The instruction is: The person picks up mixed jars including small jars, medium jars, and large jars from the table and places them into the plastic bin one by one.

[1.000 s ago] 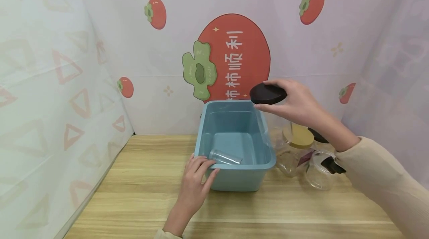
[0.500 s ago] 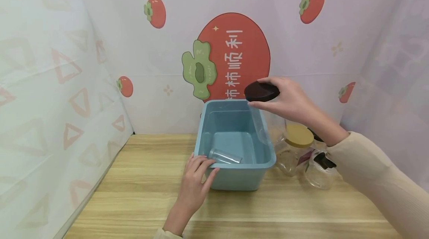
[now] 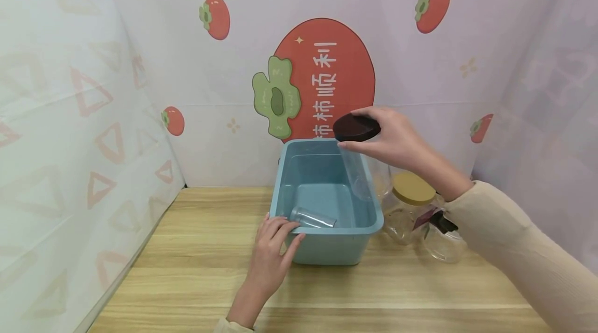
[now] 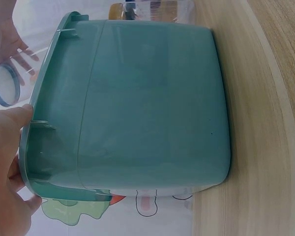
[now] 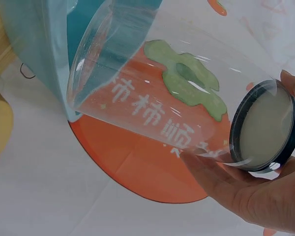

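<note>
My right hand (image 3: 397,138) grips a tall clear plastic jar (image 3: 356,175) by its black lid (image 3: 356,128). The jar is tilted, its base lower than the lid, over the right side of a blue plastic bin (image 3: 329,248). In the right wrist view the jar (image 5: 152,93) looks see-through and has nothing visible inside. My left hand (image 3: 271,255) holds the bin's near left rim, with the thumb outside and fingers over the edge. A small clear cylinder (image 3: 314,218) lies on its side inside the bin, near the front.
Right of the bin stands a clear jar with a yellow lid (image 3: 413,188). Beside it is a rounded clear jar (image 3: 443,246) with a black piece near its top, partly behind my right sleeve. A printed cloth (image 3: 224,162) hangs behind the wooden table (image 3: 196,271).
The right hand has moved left with the jar, bringing it from beside the bin's right edge to over the bin. The left hand stays on the rim.
</note>
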Demonstrator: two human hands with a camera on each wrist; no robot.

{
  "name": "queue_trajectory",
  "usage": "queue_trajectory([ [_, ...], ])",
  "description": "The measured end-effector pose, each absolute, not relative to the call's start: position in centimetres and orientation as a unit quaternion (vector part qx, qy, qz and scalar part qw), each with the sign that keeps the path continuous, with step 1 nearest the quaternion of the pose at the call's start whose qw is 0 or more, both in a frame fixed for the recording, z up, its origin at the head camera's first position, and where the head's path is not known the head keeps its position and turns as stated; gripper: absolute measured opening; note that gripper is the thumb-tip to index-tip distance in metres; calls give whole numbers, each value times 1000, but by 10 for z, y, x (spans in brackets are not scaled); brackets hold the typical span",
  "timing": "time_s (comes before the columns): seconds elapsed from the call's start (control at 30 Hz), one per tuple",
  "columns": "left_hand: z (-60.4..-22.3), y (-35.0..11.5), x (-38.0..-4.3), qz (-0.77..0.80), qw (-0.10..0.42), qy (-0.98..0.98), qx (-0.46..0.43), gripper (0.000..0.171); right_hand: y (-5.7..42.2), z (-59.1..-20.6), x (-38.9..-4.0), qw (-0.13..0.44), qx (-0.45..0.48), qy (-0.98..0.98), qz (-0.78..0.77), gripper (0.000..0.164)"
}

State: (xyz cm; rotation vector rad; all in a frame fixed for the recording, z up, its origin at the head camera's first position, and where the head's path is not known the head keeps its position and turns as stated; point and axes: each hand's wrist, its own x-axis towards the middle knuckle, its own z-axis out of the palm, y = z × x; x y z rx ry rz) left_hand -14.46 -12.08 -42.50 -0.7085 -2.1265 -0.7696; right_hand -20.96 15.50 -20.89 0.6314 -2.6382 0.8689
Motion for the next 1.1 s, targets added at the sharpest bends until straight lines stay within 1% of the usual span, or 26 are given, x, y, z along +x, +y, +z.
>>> queue_trajectory([
  [0.7,-424,-121,-144,-300,380,-830,-279,21,138,-214,-216,134,216,-917,309,71],
  [1.1,-423,-121,-143,-299,377,-832,-276,23,126,-218,-219,122,221,-918,306,73],
])
